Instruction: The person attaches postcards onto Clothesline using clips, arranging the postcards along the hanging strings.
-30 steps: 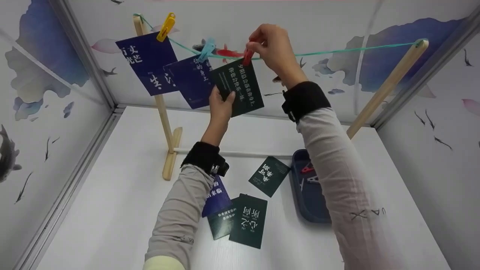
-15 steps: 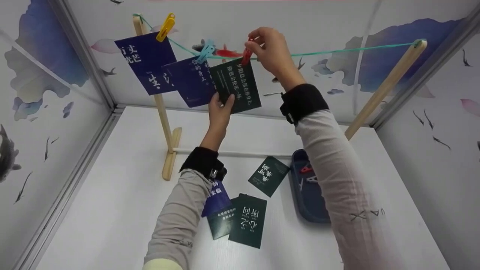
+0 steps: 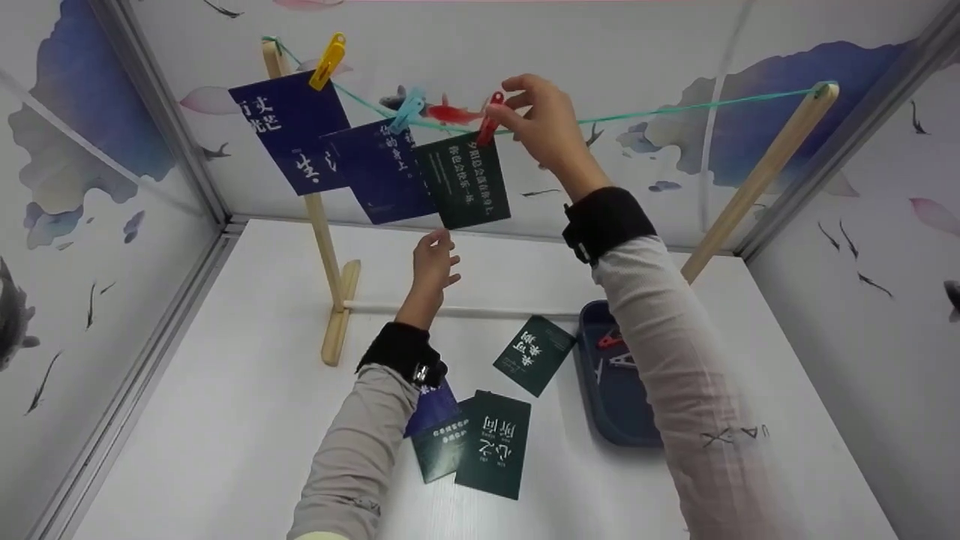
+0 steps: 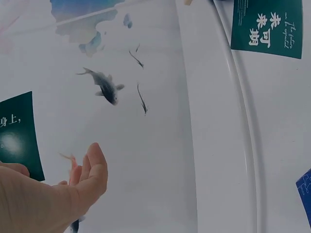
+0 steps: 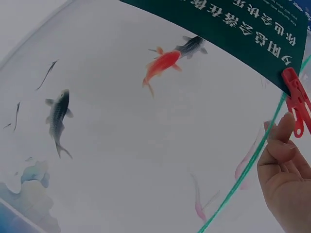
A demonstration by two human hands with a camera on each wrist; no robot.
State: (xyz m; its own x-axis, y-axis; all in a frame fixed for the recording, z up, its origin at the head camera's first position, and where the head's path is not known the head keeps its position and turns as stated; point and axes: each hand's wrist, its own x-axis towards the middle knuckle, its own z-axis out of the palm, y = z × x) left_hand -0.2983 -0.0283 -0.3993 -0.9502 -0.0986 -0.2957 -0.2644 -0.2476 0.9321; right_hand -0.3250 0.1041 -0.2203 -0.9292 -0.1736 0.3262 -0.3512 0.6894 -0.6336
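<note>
A dark green card (image 3: 465,187) with white writing hangs from the green line (image 3: 697,106), held by a red clothespin (image 3: 487,135). Beside that clothespin is my right hand (image 3: 546,124), its thumb and fingers spread apart; the right wrist view has the fingertips close to the clothespin's handles (image 5: 299,127). Just below the card's lower edge is my left hand (image 3: 432,274), fingers loose and holding nothing. Further left hang two blue cards, one (image 3: 386,180) under a light blue clothespin (image 3: 409,109), the other (image 3: 289,139) under a yellow clothespin (image 3: 328,61).
Wooden posts (image 3: 757,184) carry the line, with a white rod (image 3: 480,310) low between them. On the white table lie green cards (image 3: 495,446) and a partly covered blue card (image 3: 435,409). A dark blue tray (image 3: 619,427) holding clothespins stands partly behind the right sleeve.
My left hand has let go of the green card and dropped below it. My right fingers have loosened from the red clothespin, which stays on the line with the card.
</note>
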